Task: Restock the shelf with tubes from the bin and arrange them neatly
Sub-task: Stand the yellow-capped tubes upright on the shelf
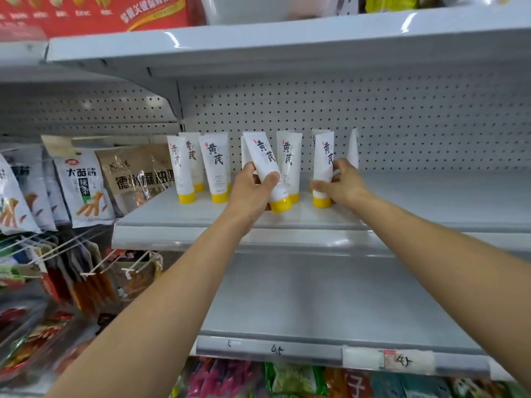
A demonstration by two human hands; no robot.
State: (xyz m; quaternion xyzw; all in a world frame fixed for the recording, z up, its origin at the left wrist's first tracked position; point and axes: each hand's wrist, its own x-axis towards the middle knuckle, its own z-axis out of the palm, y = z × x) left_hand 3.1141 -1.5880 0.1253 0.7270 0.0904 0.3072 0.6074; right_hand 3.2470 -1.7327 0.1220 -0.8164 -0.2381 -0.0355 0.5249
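Note:
Several white tubes with yellow caps stand cap-down on the grey shelf (402,196), in front of its pegboard back. My left hand (253,191) grips one tilted tube (265,165), its yellow cap just above the shelf near the front. My right hand (342,182) holds an upright tube (323,165) near its cap, thumb in front and fingers behind. Three more tubes (215,165) stand at the left, one (290,156) between my hands, and a thin edge-on tube (354,147) behind my right hand. The bin is out of view.
Snack bags (83,191) hang on hooks to the left of the shelf. The shelf's right part is bare. A lower grey shelf (316,297) lies beneath my arms, with packets below it. An upper shelf (258,44) overhangs, carrying a red box.

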